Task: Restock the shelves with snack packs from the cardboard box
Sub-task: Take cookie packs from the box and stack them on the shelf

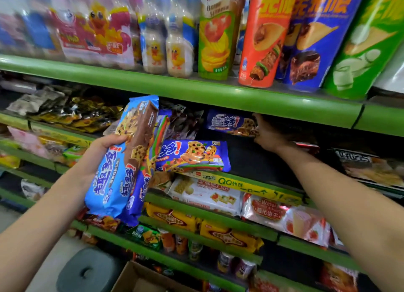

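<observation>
Our left hand [102, 147] is nearest the camera, its fingers curled round a bundle of cookie packs [122, 160] held on end, long axes running up and down. We count at least 3 packs in that bundle: 1 light blue in front, 1 brown-sided behind it, 1 darker blue at the back; more may be hidden.

Our right hand [265, 134] reaches deep under the green shelf edge [218, 92], touching the right end of 1 dark blue pack [229, 123] at the back of the shelf; in the shadow we cannot tell whether the fingers pinch it or merely push it. That pack lies flat, long axis left to right. 1 more matching pack [194, 155] lies flat at the front of the same shelf, just right of the bundle and tilted slightly.

Dark bare shelf shows to the right of the front pack, below our right forearm. We judge the coming move turns on this: the held packs stand upright, the shelved ones lie sideways, so each must be turned flat. The right hand is nearer that gap.

1 cardboard box [135, 278] sits open on the floor below.
</observation>
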`<state>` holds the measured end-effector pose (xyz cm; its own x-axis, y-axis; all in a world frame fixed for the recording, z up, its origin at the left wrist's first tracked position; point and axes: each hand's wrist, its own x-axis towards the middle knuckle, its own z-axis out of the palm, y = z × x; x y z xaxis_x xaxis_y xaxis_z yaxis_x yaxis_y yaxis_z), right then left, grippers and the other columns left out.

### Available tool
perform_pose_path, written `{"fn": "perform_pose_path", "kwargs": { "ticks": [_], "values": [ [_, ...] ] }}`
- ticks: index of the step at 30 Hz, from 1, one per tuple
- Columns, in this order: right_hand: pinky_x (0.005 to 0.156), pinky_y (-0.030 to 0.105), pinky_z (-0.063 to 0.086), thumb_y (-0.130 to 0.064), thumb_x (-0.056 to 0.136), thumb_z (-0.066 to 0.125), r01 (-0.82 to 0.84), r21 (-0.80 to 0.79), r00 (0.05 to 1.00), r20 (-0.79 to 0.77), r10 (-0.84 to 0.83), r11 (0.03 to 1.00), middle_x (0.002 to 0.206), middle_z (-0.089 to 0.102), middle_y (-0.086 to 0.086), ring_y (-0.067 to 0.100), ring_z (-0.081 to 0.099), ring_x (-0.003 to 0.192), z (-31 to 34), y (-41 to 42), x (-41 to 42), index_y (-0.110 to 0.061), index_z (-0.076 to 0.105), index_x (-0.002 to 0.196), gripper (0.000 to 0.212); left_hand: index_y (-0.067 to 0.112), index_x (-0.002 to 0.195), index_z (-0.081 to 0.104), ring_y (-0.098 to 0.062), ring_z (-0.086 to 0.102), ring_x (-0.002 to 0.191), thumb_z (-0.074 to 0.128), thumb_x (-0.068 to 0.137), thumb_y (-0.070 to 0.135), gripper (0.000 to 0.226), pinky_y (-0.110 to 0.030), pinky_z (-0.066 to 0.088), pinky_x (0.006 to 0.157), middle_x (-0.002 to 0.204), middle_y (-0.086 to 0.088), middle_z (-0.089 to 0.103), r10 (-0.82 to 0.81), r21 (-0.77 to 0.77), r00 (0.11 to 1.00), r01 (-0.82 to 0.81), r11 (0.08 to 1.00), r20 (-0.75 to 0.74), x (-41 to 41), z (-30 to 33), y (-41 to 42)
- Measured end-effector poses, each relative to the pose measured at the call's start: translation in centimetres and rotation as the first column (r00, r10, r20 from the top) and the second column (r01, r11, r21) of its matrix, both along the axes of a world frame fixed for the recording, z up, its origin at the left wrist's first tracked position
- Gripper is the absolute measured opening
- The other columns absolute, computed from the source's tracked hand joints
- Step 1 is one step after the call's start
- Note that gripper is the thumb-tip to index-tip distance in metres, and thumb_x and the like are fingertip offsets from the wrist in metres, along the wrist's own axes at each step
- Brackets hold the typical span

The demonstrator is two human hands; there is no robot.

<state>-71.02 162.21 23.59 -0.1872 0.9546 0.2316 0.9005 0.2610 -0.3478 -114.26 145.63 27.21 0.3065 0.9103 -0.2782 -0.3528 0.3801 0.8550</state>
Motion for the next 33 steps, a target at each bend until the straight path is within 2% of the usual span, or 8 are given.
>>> {"fn": "perform_pose_path", "kwargs": {
  "ticks": [3, 6, 10, 13, 17, 20, 22, 33],
  "values": [
    [0.116, 0.044, 0.032, 0.004, 0.078, 0.066, -0.005, 0.004, 1.000, -0.003, 0.005, 1.000, 0.153, 0.038, 0.022, 0.038, 0.038, 0.141, -0.1, 0.1, -0.1, -0.012, 0.031, 0.152, 0.083, 0.007, 0.084, 0.081, -0.028, 0.075, 0.065, 0.095, 0.038, 0.028, 0.052, -0.038, 0.062, 0.061, 0.080, -0.012, 0.078, -0.016, 0.013, 1.000, 0.016, 1.000, 0.009, -0.2, -0.3, -1.4],
    [0.111, 0.043, 0.037, 0.005, 0.076, 0.067, -0.009, 0.007, 1.000, -0.002, 0.009, 1.000, 0.144, 0.047, 0.023, 0.038, 0.046, 0.133, -0.1, 0.3, -0.1, -0.011, 0.040, 0.145, 0.076, 0.008, 0.085, 0.080, -0.028, 0.075, 0.065, 0.094, 0.039, 0.028, 0.052, -0.039, 0.062, 0.062, 0.081, -0.011, 0.077, 0.003, 0.003, 1.000, -0.003, 1.000, 0.010, 0.2, -0.1, -1.9],
    [0.112, 0.044, 0.037, 0.008, 0.075, 0.066, -0.019, 0.010, 1.000, -0.003, 0.019, 1.000, 0.145, 0.046, 0.023, 0.038, 0.046, 0.133, -0.4, 0.7, 0.0, -0.009, 0.040, 0.146, 0.077, 0.008, 0.084, 0.079, -0.027, 0.074, 0.064, 0.077, 0.063, 0.031, 0.032, -0.038, 0.062, 0.061, 0.080, -0.011, 0.077, 0.016, -0.012, 0.999, -0.015, 1.000, 0.051, 0.7, 0.2, -2.0],
    [0.112, 0.044, 0.037, 0.008, 0.074, 0.066, -0.025, 0.012, 1.000, -0.004, 0.025, 1.000, 0.146, 0.045, 0.023, 0.037, 0.045, 0.134, -0.5, 1.0, 0.2, -0.009, 0.040, 0.146, 0.078, 0.007, 0.087, 0.076, -0.027, 0.073, 0.062, 0.089, 0.047, 0.029, 0.048, -0.037, 0.062, 0.061, 0.078, -0.011, 0.075, 0.048, 0.002, 0.999, -0.048, 0.999, 0.010, 1.1, 0.1, -2.1],
    [0.113, 0.044, 0.036, 0.010, 0.075, 0.065, -0.015, -0.001, 1.000, -0.006, 0.015, 1.000, 0.148, 0.044, 0.023, 0.037, 0.044, 0.135, -0.6, 1.1, 0.2, -0.009, 0.038, 0.148, 0.080, 0.008, 0.102, 0.064, -0.025, 0.071, 0.063, 0.072, 0.067, 0.034, 0.044, -0.034, 0.061, 0.062, 0.079, -0.010, 0.074, 0.055, -0.021, 0.998, -0.055, 0.998, -0.001, 1.2, 0.5, -2.1],
    [0.111, 0.045, 0.038, 0.009, 0.075, 0.065, -0.018, -0.013, 1.000, -0.008, 0.018, 1.000, 0.146, 0.046, 0.022, 0.037, 0.046, 0.133, -0.4, 1.0, 0.2, -0.010, 0.038, 0.147, 0.079, 0.008, 0.101, 0.064, -0.026, 0.072, 0.062, 0.095, 0.034, 0.030, 0.078, -0.035, 0.061, 0.059, 0.078, -0.010, 0.074, 0.016, -0.018, 1.000, -0.016, 1.000, -0.007, 1.3, 0.9, -2.1],
    [0.111, 0.045, 0.038, 0.008, 0.076, 0.068, -0.019, -0.022, 1.000, -0.010, 0.019, 1.000, 0.146, 0.046, 0.022, 0.037, 0.046, 0.133, -0.3, 1.0, 0.2, -0.010, 0.037, 0.148, 0.080, 0.007, 0.101, 0.063, -0.026, 0.072, 0.061, 0.098, 0.023, 0.029, 0.088, -0.035, 0.061, 0.056, 0.078, -0.011, 0.075, 0.002, -0.024, 1.000, -0.002, 1.000, -0.010, 1.3, 1.1, -2.1],
    [0.106, 0.038, 0.039, 0.013, 0.074, 0.065, -0.047, 0.012, 0.999, -0.022, 0.047, 0.999, 0.140, 0.049, 0.025, 0.038, 0.048, 0.128, 0.0, 0.4, 0.0, -0.008, 0.041, 0.144, 0.077, 0.009, 0.099, 0.068, -0.026, 0.075, 0.068, 0.099, 0.033, 0.030, 0.076, -0.036, 0.063, 0.064, 0.084, -0.009, 0.076, -0.043, -0.021, 0.999, 0.044, 0.999, 0.028, 1.2, 1.0, -1.8]
  ]
}}
